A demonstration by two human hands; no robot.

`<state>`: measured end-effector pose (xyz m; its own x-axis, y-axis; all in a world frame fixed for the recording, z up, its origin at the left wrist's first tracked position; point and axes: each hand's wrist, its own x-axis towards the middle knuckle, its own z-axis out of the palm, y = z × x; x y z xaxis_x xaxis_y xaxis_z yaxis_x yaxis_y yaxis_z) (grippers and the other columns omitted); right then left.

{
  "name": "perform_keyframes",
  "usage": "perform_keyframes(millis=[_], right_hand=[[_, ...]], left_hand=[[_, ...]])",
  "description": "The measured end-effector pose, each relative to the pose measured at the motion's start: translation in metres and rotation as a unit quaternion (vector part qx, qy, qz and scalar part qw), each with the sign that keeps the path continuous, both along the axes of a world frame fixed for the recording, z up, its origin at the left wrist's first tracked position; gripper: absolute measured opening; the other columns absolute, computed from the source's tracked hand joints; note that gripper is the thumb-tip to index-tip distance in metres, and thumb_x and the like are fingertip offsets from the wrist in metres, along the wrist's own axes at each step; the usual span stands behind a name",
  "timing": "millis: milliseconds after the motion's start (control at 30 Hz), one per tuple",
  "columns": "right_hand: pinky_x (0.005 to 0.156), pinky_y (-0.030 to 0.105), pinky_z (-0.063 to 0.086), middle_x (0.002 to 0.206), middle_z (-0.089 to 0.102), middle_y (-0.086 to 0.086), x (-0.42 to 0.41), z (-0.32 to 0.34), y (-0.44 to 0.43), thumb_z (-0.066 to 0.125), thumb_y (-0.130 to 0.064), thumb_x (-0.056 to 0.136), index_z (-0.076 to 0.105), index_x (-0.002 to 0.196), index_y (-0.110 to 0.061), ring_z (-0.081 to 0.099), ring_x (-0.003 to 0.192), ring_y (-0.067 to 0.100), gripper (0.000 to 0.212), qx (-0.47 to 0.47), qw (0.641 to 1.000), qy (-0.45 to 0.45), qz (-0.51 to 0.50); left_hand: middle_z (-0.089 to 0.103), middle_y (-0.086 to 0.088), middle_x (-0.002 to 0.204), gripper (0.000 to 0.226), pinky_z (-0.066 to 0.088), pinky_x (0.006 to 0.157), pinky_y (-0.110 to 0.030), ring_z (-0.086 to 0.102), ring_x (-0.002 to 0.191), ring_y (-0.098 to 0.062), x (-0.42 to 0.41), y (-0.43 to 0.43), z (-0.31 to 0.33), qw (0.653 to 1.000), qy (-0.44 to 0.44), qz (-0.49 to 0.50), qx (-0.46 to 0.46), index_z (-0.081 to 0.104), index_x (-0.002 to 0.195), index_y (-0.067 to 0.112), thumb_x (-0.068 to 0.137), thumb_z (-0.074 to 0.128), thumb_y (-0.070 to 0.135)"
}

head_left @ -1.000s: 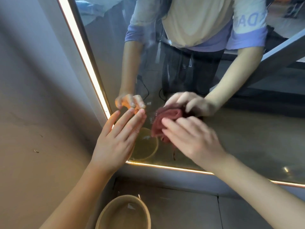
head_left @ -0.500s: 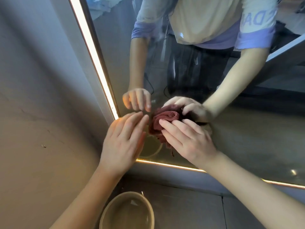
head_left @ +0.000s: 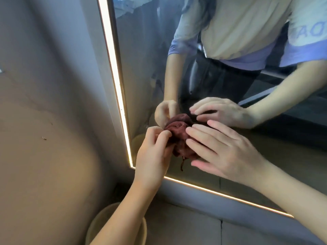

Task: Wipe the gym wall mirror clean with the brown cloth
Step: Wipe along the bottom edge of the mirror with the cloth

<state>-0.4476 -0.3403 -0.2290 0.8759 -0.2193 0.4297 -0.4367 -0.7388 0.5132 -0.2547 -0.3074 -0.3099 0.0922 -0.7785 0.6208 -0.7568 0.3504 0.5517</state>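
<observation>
Right now the left hand point(head_left: 152, 152) has its fingers curled, pinching an edge of the cloth point(head_left: 177, 135), while the right hand point(head_left: 224, 151) lies flat with straight fingers, pressing the bunched cloth against the mirror point(head_left: 283, 156). The cloth sits low on the glass, near the bottom left corner, just beside the light strip point(head_left: 113, 68) that frames it. A loose thread hangs from its lower edge.

My guess is that the person is regathering the wad before wiping on. The risks follow from that. The cloth is crumpled into a small ball, so little of it meets the glass, and a pass like this may leave streaks or miss patches. The flat right hand only pins it; if the pressure eases while the left pinch shifts, the cloth could slip down, perhaps into the tub point(head_left: 106, 216) on the floor below. Bare fingertips overlap the edge of the wad, so they may smear the glass themselves. A wide sweep to the left would also run into the strip and the wall point(head_left: 53, 121).
</observation>
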Motion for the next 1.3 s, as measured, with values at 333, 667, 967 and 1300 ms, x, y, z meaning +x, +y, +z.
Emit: perform_keyframes(millis=[333, 667, 967, 1300], right_hand=[[0.113, 0.044, 0.031, 0.141, 0.054, 0.015, -0.001, 0.045, -0.042, 0.047, -0.015, 0.099, 0.056, 0.13, -0.004, 0.044, 0.133, 0.026, 0.034, -0.218, 0.973, 0.075, 0.022], [0.114, 0.044, 0.027, 0.143, 0.052, 0.014, 0.003, 0.046, -0.044, 0.034, -0.016, 0.103, 0.05, 0.133, -0.001, 0.039, 0.134, 0.027, 0.037, -0.225, 0.971, 0.081, 0.023], [0.11, 0.042, 0.035, 0.14, 0.056, 0.014, 0.003, 0.049, -0.046, 0.024, -0.009, 0.105, 0.049, 0.13, 0.002, 0.047, 0.132, 0.027, 0.037, -0.2, 0.975, 0.07, 0.065], [0.114, 0.043, 0.029, 0.144, 0.051, 0.015, 0.001, 0.044, -0.045, 0.03, -0.011, 0.103, 0.049, 0.134, 0.0, 0.048, 0.134, 0.027, 0.038, -0.234, 0.968, 0.082, 0.045]], left_hand=[[0.045, 0.008, 0.12, 0.035, 0.031, 0.094, 0.002, 0.043, 0.111, 0.016, -0.068, 0.018, 0.0, 0.915, 0.362, 0.171, 0.056, 0.049, 0.124, 0.031, 0.099, 0.055, 0.006], [0.021, -0.003, 0.157, 0.069, 0.023, 0.118, -0.029, 0.025, 0.142, -0.017, -0.117, -0.012, 0.001, 0.89, 0.38, 0.246, 0.051, 0.019, 0.156, 0.014, 0.099, 0.027, 0.051], [0.028, -0.003, 0.152, 0.054, 0.023, 0.113, -0.015, 0.029, 0.136, -0.016, -0.12, -0.03, -0.001, 0.821, 0.471, 0.322, 0.02, 0.025, 0.156, 0.016, 0.105, 0.035, 0.031], [0.035, -0.007, 0.146, 0.049, 0.037, 0.116, -0.043, 0.04, 0.132, -0.024, -0.097, -0.046, -0.001, 0.759, 0.534, 0.368, 0.053, 0.032, 0.155, 0.015, 0.108, 0.034, 0.031]])
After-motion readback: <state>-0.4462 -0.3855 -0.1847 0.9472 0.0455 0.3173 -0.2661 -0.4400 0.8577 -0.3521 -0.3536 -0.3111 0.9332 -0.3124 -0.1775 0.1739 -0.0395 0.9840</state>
